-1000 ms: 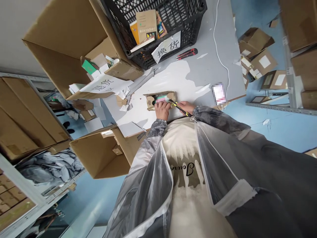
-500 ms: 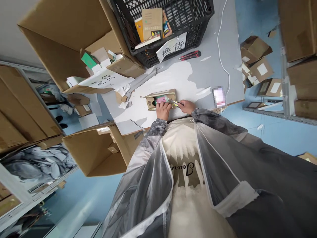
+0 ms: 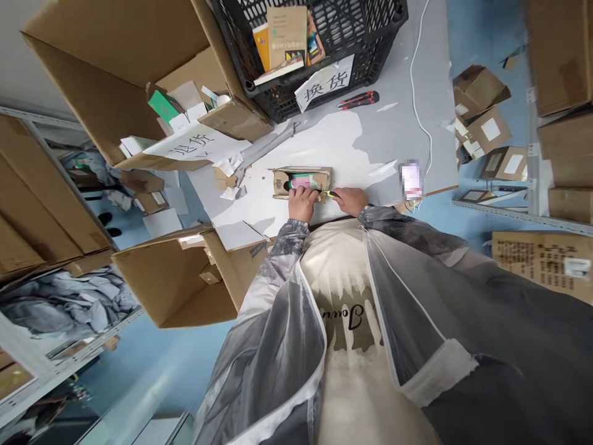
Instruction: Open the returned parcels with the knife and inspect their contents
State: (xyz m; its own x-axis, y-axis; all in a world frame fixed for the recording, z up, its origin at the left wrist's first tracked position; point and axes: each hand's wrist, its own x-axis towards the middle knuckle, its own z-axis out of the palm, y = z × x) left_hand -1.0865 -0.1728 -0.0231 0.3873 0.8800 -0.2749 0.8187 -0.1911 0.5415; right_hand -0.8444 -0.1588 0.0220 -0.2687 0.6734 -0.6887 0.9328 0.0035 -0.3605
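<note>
A small brown cardboard box (image 3: 280,184) lies on the white table, its top open. Inside it a pink and green item (image 3: 302,178) shows, too small to name. My left hand (image 3: 302,204) is closed over the near side of the box, fingers bent at its rim. In my right hand (image 3: 351,202), at the box's near right corner, is a yellow and black utility knife (image 3: 330,193). The knife's tip points left toward my left fingers; its blade is hard to make out.
A black plastic crate (image 3: 333,102) with books (image 3: 287,37) stands at the back. Left of it, a large cardboard box (image 3: 231,123) holds small boxes. A red and black cutter (image 3: 358,100), a phone (image 3: 411,179) and a white cable (image 3: 414,86) lie on the table (image 3: 319,136).
The small box has turned slightly and sits more level in view. The knife has shifted a little at its near right corner. My left hand has moved slightly left, still on the box.
</note>
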